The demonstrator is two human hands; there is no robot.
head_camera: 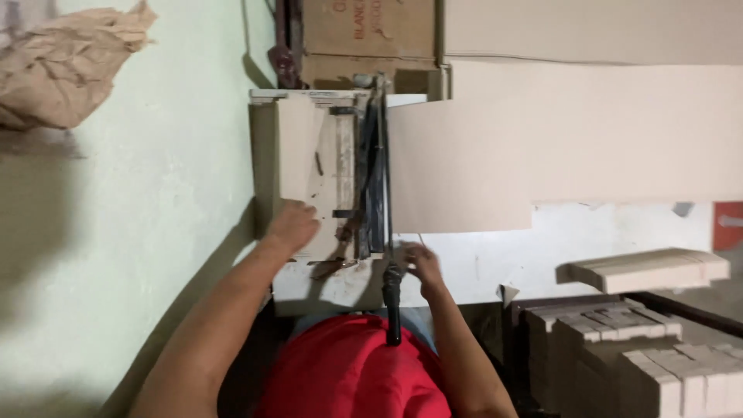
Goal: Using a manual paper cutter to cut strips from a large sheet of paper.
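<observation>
A: Setting: pale green wall (155,193) on the left, crumpled brown paper (66,66) in the upper corner, a white counter (495,259) carrying a lever-type board cutter (340,178). Stacks of cut tan pieces (619,356) sit lower right.

B: Where is the sheet being worked?

A: A large tan cardboard sheet (480,170) lies flat to the right of the cutter blade (379,170), its left edge tucked against the blade line. A narrower strip (298,147) lies on the cutter bed, left of the blade.

B: Long axis of the blade?

A: It runs away from the person, from near the body toward the brown boxes (364,39) at the far end. The black handle (393,302) points back toward the red shirt (348,371).

B: Hands?

A: Left hand (292,226) rests on the near end of the strip, fingers curled down onto it, pressing rather than gripping. Right hand (422,263) sits at the near corner of the large sheet, just right of the handle's upper end; fingers bent, seemingly pinching the sheet edge, but motion blur keeps me from confirming.

B: Which hand is nearer the handle?

A: The right: nearly touching it. The left is apart from it, across the blade.
</observation>
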